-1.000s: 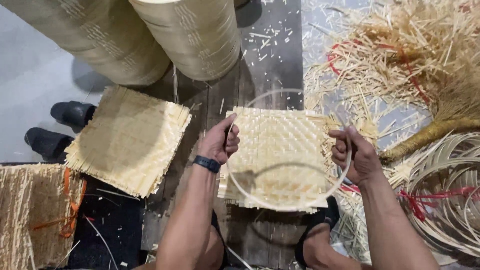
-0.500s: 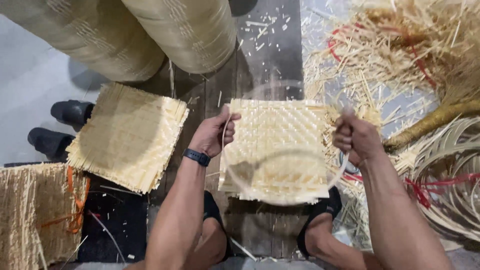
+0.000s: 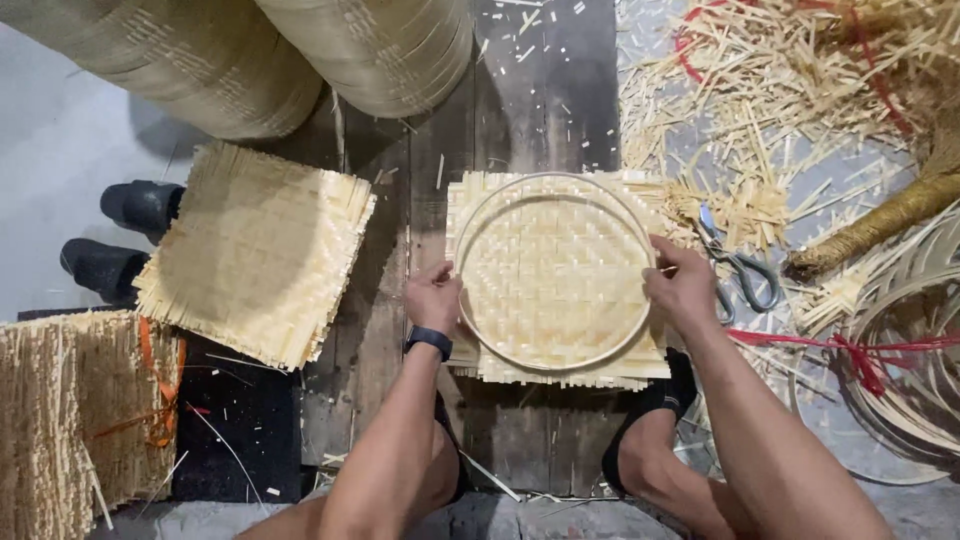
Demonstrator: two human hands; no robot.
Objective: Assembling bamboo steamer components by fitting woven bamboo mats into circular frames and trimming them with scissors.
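**Hoop laid on the woven square, edges still untrimmed**

A thin round hoop (image 3: 553,272) is seen lying flat on a square woven bamboo mat (image 3: 556,290), which rests on dark wooden floor planks (image 3: 520,90) between the person's knees. The hoop is held at both sides: the left hand (image 3: 433,297) is closed on its left rim with the fingers curled over it, and the right hand (image 3: 683,287) grips the right rim in the same manner. The ring sits roughly centred, with the corners and frayed fringes of the mat projecting beyond it all round.

As far as can be judged, the weaving of this mat is finished and the hoop has been placed, but nothing is fastened or cut: the corners remain square, and the scissors (image 3: 738,268) lie untouched just beside the right hand. A second woven mat (image 3: 257,250) lies apart to the left without any hoop, so it appears that more pieces remain to be done. Further hoops (image 3: 905,370), tied with red string, are stacked at the right, and loose offcuts (image 3: 760,110) are scattered above them.

Whether the hoop is pressed down or merely rested cannot be told. The fingertips under the rim are hidden. The large woven rolls (image 3: 300,50) at the top and the bundle of strips (image 3: 70,420) at lower left are cut off by the frame, and the dark sandals (image 3: 125,235) at left show no wearer.
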